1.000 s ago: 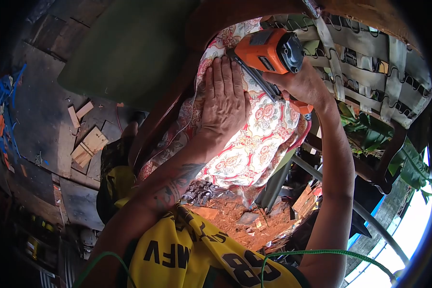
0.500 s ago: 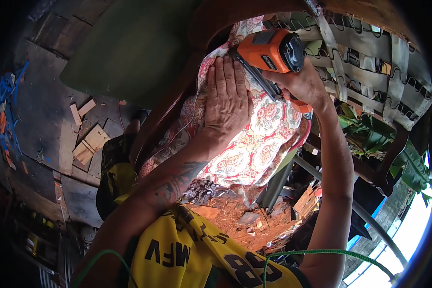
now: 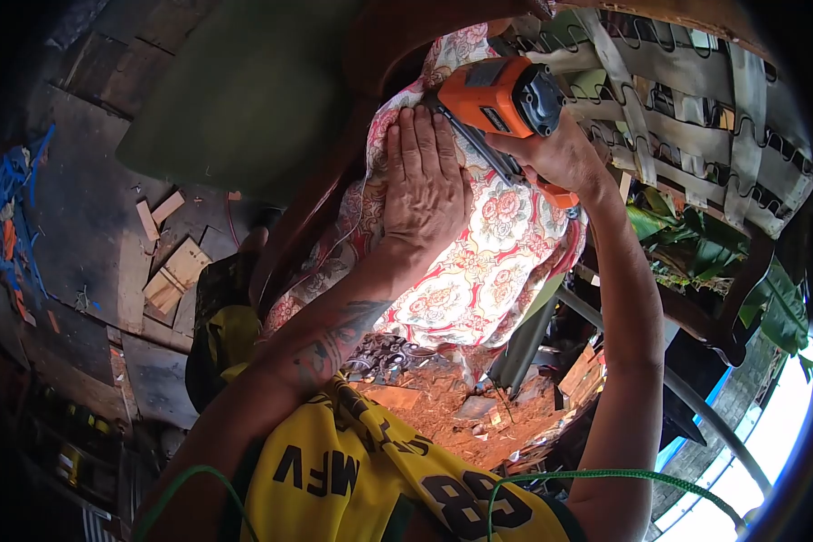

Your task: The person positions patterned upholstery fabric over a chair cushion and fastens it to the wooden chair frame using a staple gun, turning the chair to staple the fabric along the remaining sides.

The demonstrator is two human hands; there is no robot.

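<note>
Floral fabric (image 3: 497, 262) in white, red and gold covers a padded piece set in a dark wooden frame (image 3: 312, 217). My left hand (image 3: 425, 181) presses flat on this cloth, its fingers stretched out towards the far edge. Gripped in my right hand (image 3: 565, 158) is an orange and black staple gun (image 3: 492, 95). Its nose points left and meets the fabric just beyond my left fingertips, by the frame. My palm hides most of the tool's handle; a bit of its orange base shows below.
A chair frame with woven webbing straps (image 3: 696, 90) and metal springs stands at the upper right, near green leaves (image 3: 772, 307). Wood offcuts (image 3: 176, 275) and blue scraps (image 3: 14, 199) lie on the left floor. A green cord (image 3: 596, 473) crosses in front of me.
The staple gun and my right hand have shifted very slightly left. My left hand stays flat on the fabric, and the whole view has moved a little.
</note>
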